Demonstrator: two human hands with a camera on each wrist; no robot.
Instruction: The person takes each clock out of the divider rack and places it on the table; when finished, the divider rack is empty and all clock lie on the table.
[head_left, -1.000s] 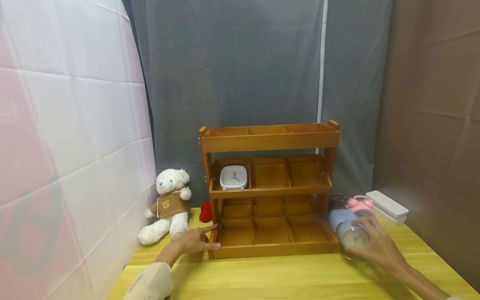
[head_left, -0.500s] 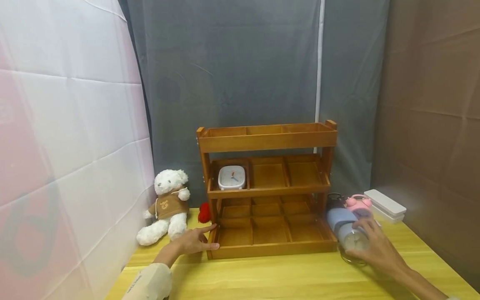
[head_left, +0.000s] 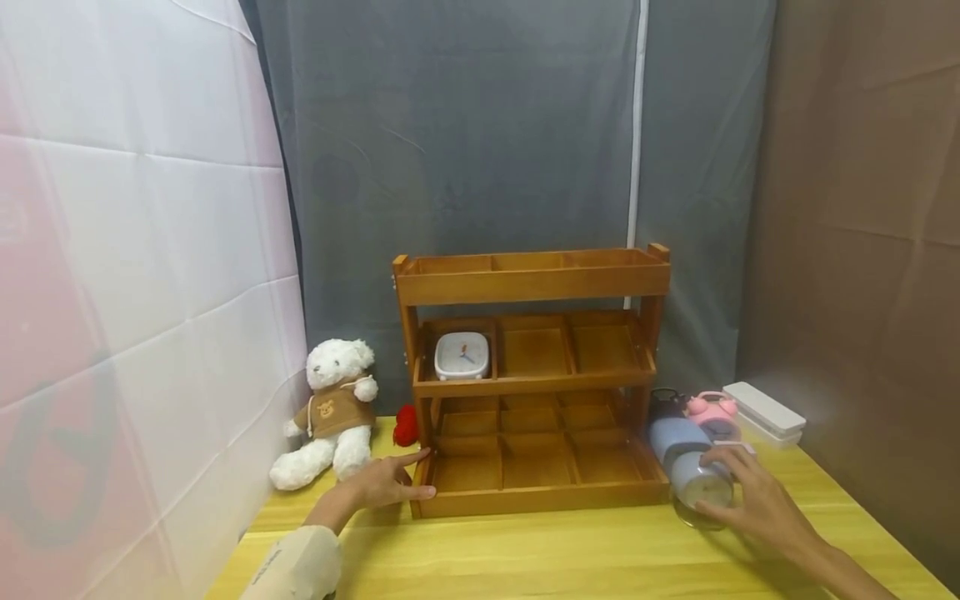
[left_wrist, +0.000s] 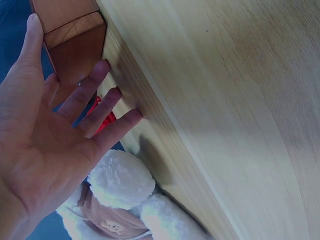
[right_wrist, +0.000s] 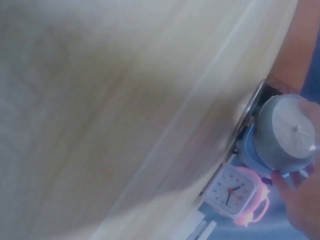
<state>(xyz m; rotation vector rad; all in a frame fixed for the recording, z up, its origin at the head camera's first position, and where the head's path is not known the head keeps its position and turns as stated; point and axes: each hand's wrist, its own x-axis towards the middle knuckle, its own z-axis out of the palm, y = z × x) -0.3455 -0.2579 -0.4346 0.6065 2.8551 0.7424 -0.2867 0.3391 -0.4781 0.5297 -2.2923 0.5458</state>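
My right hand grips a round grey-blue clock by its side, just right of the wooden shelf's lower corner. In the right wrist view the pale face of this round clock shows, partly covered by my fingers. Behind it lies a larger light-blue object, mostly hidden. A pink alarm clock with a white square dial is close by. My left hand touches the left front corner of the three-tier wooden shelf, fingers extended. A white square clock sits in the middle tier's left compartment.
A white teddy bear in a brown top sits left of the shelf, near a red object. A white case lies at the back right with a dark item beside the shelf. Curtains enclose the yellow wooden table.
The head view has shifted slightly. The round clock in my right hand has come down a little, beside the shelf's lower right corner. My left hand stays at the shelf's left corner.
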